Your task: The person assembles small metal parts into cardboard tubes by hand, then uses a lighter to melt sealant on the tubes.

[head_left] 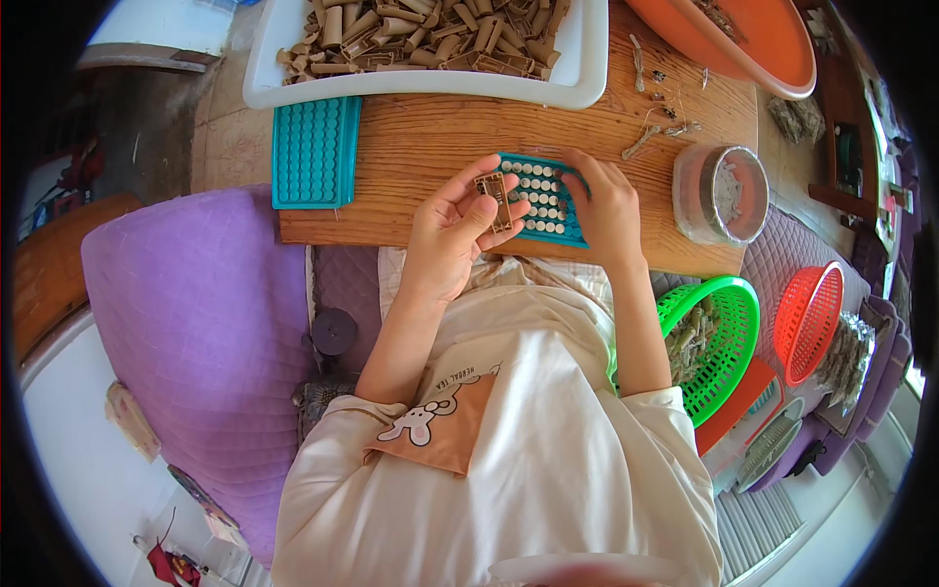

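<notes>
My left hand [445,235] is closed around a small brown plastic casing [494,201]. The casing's open side faces up, showing ribs and small metal-looking parts inside. Just beyond the casing lies a teal tray [544,232] with rows of white round discs [540,184] in its pockets. The left fingers hide the tray's near left part. My right hand [608,207] is over the tray's right side, its fingers bent and drawn together above the discs. Whatever may be between those fingertips is too small to make out.
A white bin [421,90] piled with brown casings [391,39] stands at the back. Left of my hands sits another teal tray [315,157]. A clear tub [722,196], an orange basin [773,49] and wire bundles [641,142] are to the right. Beside me is a green basket [729,367].
</notes>
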The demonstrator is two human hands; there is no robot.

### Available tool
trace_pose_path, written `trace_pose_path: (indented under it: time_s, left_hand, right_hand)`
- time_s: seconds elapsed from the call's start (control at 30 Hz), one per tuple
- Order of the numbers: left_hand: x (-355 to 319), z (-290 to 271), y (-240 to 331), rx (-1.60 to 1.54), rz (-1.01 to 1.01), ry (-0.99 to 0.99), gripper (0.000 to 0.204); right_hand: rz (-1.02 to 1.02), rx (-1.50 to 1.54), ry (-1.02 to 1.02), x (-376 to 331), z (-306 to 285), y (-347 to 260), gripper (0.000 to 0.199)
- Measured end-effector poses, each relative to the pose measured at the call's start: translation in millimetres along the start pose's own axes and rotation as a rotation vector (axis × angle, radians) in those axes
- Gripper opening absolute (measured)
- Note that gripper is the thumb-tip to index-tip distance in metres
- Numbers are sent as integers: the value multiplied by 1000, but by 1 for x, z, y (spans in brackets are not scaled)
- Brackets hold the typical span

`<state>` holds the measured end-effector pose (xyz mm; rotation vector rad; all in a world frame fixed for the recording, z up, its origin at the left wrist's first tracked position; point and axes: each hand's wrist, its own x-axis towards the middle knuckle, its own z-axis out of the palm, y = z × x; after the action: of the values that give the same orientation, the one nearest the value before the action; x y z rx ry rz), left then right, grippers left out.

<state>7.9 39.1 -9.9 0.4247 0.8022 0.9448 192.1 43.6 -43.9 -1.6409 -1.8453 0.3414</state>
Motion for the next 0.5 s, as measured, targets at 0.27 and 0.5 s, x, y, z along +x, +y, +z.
trace_pose_path:
  time_s: [0.27, 0.5]
  left_hand:
    - [-6, 4, 8, 1, -91, -83, 40]
    - [-13, 11, 8, 66, -90, -125, 40]
  right_hand:
    - [-81, -79, -92, 1, 4, 8, 18]
    - [21, 472, 260, -8, -21, -57, 23]
